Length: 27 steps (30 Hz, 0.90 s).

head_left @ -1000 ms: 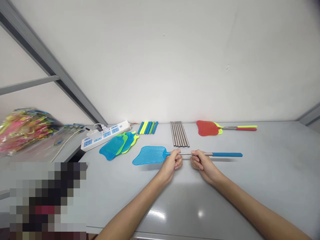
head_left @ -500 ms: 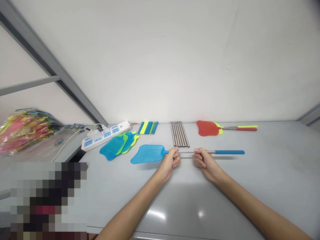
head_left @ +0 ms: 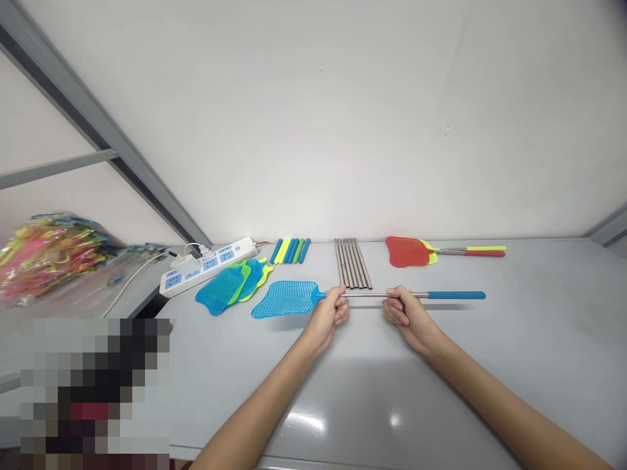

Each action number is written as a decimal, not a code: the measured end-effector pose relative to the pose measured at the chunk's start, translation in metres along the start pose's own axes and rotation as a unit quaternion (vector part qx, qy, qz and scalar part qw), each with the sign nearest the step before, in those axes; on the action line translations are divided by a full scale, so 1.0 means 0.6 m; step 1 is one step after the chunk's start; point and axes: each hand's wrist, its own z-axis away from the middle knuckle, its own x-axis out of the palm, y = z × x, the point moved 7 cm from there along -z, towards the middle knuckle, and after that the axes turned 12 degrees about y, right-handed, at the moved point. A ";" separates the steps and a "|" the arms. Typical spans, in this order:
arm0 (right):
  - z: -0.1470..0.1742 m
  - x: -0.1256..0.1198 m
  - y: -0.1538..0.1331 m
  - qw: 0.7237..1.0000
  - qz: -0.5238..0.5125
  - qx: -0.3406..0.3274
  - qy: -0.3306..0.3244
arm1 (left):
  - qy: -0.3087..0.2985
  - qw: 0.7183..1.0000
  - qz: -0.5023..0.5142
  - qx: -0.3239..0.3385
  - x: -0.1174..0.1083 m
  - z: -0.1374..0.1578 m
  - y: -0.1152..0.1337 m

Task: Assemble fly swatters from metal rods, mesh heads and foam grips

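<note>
A blue fly swatter is held level just above the table, its mesh head to the left and its blue grip to the right. My left hand is closed around the metal rod close to the head. Farther along the same rod, my right hand is closed near the blue grip. Bare rod shows between the two hands. Behind them lies a row of metal telescopic rods. Loose blue, green and yellow swatter heads overlap on the left.
Several coloured grips lie side by side near the wall. Red and yellow swatters rest at the back right. A white power strip with plugged cables stands at the left. Beyond the table is a bag of colourful plastic pieces.
My hands have moved slightly apart along the rod, and the swatter is longer: its head has shifted left and its grip right. The things on the table stay put.
</note>
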 end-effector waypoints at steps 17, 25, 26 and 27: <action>-0.006 -0.022 -0.012 0.999 -0.015 -0.014 0.047 | -0.002 1.000 0.008 0.005 -0.002 -0.001 0.007; -0.005 -0.023 -0.021 0.998 -0.014 -0.027 0.055 | 0.004 1.000 0.005 0.014 -0.007 0.000 0.012; -0.005 -0.023 -0.022 0.998 -0.014 -0.027 0.055 | 0.005 1.000 0.003 0.015 -0.008 0.000 0.012; -0.005 -0.024 -0.022 0.998 -0.014 -0.027 0.055 | 0.005 1.000 0.003 0.015 -0.008 0.000 0.012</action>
